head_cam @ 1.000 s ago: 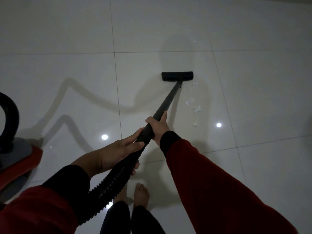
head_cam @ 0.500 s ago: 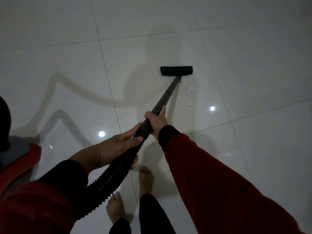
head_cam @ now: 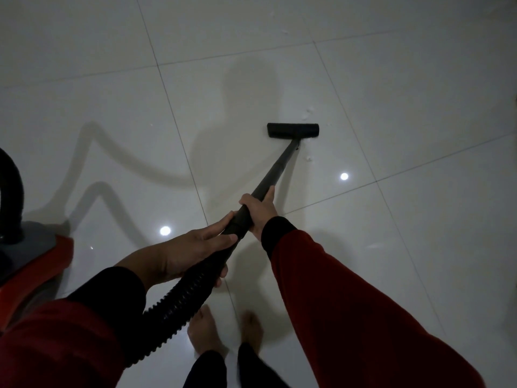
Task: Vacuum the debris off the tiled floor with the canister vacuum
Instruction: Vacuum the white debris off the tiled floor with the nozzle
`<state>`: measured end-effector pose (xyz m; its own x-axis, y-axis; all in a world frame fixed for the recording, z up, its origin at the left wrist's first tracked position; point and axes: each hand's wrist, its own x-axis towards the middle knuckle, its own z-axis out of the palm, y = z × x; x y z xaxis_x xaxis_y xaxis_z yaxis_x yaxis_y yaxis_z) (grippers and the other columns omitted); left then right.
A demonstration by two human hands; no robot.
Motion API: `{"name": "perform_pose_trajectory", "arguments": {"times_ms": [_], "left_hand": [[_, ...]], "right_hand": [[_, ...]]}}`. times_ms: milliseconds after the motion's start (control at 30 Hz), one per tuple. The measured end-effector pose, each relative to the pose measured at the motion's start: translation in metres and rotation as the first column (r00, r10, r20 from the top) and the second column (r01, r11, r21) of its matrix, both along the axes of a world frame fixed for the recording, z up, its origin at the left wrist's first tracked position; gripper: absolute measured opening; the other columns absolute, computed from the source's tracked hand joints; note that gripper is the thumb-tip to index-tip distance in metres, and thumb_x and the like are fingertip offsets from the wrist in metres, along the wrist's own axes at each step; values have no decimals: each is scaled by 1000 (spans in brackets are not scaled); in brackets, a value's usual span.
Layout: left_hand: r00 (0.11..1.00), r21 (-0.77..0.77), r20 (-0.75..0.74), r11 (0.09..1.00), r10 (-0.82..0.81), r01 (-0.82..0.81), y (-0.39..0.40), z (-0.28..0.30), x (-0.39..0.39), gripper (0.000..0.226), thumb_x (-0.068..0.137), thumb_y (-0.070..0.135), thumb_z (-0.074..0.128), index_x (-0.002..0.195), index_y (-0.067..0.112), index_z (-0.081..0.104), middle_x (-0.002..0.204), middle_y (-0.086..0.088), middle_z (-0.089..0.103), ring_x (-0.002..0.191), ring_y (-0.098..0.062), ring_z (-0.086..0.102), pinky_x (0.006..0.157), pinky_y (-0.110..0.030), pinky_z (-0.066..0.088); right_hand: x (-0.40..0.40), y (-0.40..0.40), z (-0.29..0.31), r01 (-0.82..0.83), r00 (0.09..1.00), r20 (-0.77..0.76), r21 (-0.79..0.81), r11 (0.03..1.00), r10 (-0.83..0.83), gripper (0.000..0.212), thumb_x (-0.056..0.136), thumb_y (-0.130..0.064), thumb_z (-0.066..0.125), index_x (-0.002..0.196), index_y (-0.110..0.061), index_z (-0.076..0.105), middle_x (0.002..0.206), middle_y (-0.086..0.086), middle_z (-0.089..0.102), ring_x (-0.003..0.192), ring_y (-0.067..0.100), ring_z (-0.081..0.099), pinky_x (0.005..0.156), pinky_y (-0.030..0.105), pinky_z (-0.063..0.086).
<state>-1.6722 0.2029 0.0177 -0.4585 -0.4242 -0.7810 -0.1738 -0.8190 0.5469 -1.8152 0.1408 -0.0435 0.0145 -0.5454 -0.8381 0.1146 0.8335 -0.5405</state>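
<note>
In the head view, the right hand (head_cam: 258,212) grips the black wand (head_cam: 275,172) further forward, with its fingers curled around the tube, and the left hand (head_cam: 195,249) holds the place where the wand joins the ribbed hose (head_cam: 179,306), fingers wrapped around it. The flat nozzle (head_cam: 293,130) lies on the white tiled floor (head_cam: 419,107), well ahead of the bare feet. Some debris is not yet taken: a few small white crumbs (head_cam: 309,112) lie just beyond the nozzle, one scrap (head_cam: 309,158) lies just beside the wand behind the nozzle, and faint specks (head_cam: 282,28) show far away near the top. The red canister (head_cam: 30,264) stands at the left edge. I judge the work is partly done, because the tiles near the feet look clean, but these few bits need more passes.
</note>
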Motion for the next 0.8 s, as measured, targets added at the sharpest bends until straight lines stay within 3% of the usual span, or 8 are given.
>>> {"name": "perform_pose_trajectory", "arguments": {"times_ms": [433, 567, 800], "left_hand": [[999, -6, -16, 999, -32, 32, 38, 9, -27, 62, 95, 32, 48, 145, 52, 16, 61, -10, 63, 53, -21, 60, 53, -27, 52], [997, 5, -24, 998, -67, 68, 49, 8, -22, 64, 94, 33, 49, 146, 50, 16, 63, -11, 63, 54, -22, 60, 55, -28, 53], [988, 0, -8, 988, -152, 152, 71, 17, -3, 63, 96, 30, 47, 146, 48, 14, 60, -7, 62, 51, -17, 60, 52, -25, 52]], "right_hand": [[-32, 42, 5, 44, 999, -12, -19, 999, -44, 94, 89, -7, 52, 150, -41, -11, 100, 4, 51, 83, 19, 55, 88, 42, 53], [-30, 58, 5, 86, 996, -1, -4, 996, -86, 95, 88, -7, 52, 150, -41, -11, 116, 10, 50, 84, 20, 55, 87, 42, 54], [-9, 97, 0, 188, 982, 20, 23, 982, -189, 96, 87, -7, 53, 150, -41, -11, 102, 8, 51, 74, 16, 54, 63, 33, 52]]}}
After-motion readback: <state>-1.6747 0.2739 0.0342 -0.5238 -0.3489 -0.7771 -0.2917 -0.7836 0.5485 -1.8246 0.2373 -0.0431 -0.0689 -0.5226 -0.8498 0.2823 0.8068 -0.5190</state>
